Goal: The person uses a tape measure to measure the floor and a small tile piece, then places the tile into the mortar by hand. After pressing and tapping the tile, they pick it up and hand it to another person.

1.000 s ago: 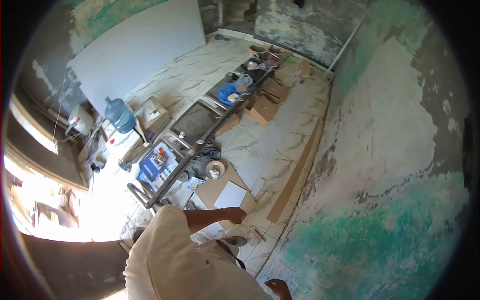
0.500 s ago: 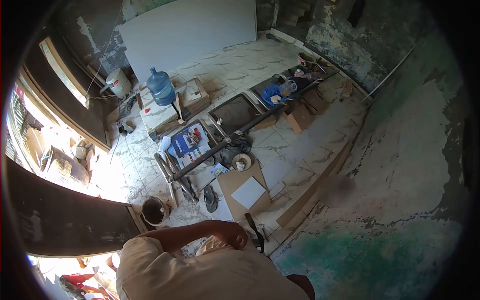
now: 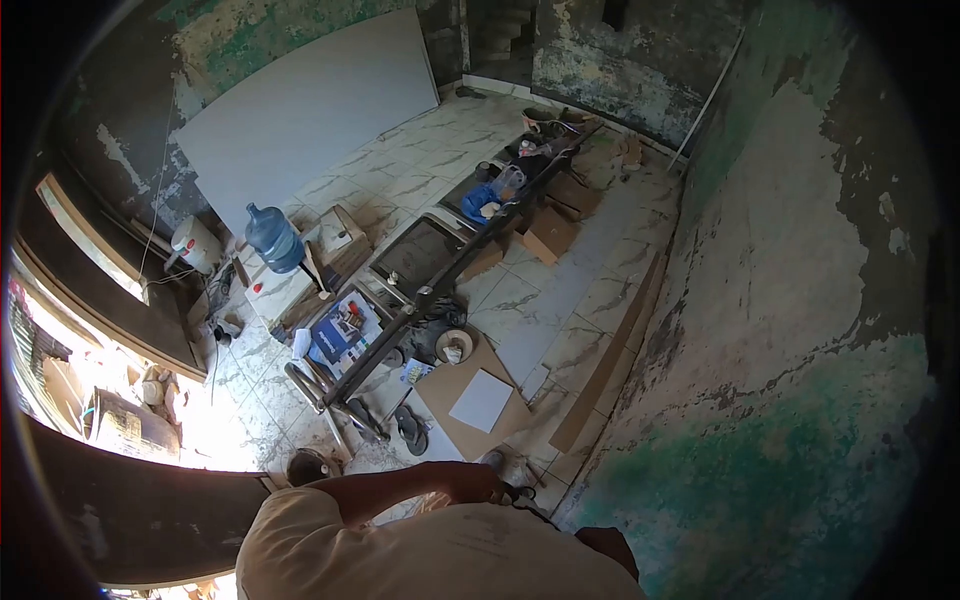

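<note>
My left arm reaches across the front of my light shirt (image 3: 430, 560), and my left hand (image 3: 478, 484) is closed in front of my chest. At its fingertips is a dark, thin, strap-like thing (image 3: 518, 493), curved and partly hidden, whose exact kind I cannot make out. Of my right arm only a dark part (image 3: 608, 548) shows at the lower right; the hand is out of sight. Beyond my left hand, a white sheet (image 3: 482, 401) lies on a brown board (image 3: 450, 385) on the floor.
A metal-framed bench (image 3: 410, 310) stretches diagonally, with a blue booklet (image 3: 335, 330) and bags on it. Sandals (image 3: 410, 430), a bucket (image 3: 310, 466) and a bowl (image 3: 454, 346) stand nearby. A water jug (image 3: 273, 240) sits farther back. The peeling wall (image 3: 730, 400) rises on the right.
The view has shifted, so the room's things appear further left. My left hand has moved slightly right and lower, and the dark strap-like thing now lies lower beside its fingers.
</note>
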The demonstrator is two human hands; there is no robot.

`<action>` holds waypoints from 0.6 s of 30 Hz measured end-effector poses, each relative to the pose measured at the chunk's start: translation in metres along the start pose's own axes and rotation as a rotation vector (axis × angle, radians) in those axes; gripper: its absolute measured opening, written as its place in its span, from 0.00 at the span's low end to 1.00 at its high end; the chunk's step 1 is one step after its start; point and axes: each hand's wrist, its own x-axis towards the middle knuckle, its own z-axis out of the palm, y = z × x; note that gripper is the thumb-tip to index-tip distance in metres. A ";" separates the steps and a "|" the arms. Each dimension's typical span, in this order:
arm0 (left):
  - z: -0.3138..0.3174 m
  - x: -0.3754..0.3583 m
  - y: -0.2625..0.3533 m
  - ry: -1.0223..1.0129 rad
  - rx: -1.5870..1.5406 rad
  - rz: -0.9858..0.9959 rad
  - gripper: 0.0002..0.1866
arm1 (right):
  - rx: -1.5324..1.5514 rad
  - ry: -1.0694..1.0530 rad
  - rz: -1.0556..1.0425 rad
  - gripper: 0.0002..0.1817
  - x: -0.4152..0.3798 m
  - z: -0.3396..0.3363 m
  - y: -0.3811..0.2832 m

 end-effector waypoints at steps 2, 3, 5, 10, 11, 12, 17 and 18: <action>-0.012 0.006 0.000 -0.032 0.024 -0.009 0.12 | -0.031 0.003 0.024 0.18 0.002 -0.005 -0.004; -0.018 0.007 0.000 -0.060 0.032 -0.018 0.12 | -0.040 0.008 0.030 0.18 0.005 -0.009 -0.007; -0.038 0.000 0.010 -0.075 0.030 -0.006 0.13 | -0.039 0.046 0.027 0.17 0.016 -0.017 -0.013; -0.051 -0.008 -0.029 -0.222 0.069 -0.149 0.15 | -0.086 0.149 -0.102 0.11 0.043 -0.045 -0.029; -0.053 -0.016 -0.034 -0.214 0.137 -0.094 0.14 | -0.080 0.151 -0.092 0.11 0.045 -0.052 -0.034; -0.058 -0.022 -0.036 -0.205 0.203 -0.036 0.13 | -0.042 0.134 -0.097 0.10 0.047 -0.059 -0.039; -0.059 -0.018 -0.057 -0.168 0.163 -0.072 0.12 | 0.100 0.012 0.020 0.11 0.063 -0.074 -0.035; -0.059 -0.015 -0.060 -0.093 0.101 -0.084 0.13 | 0.124 0.003 0.037 0.11 0.061 -0.075 -0.032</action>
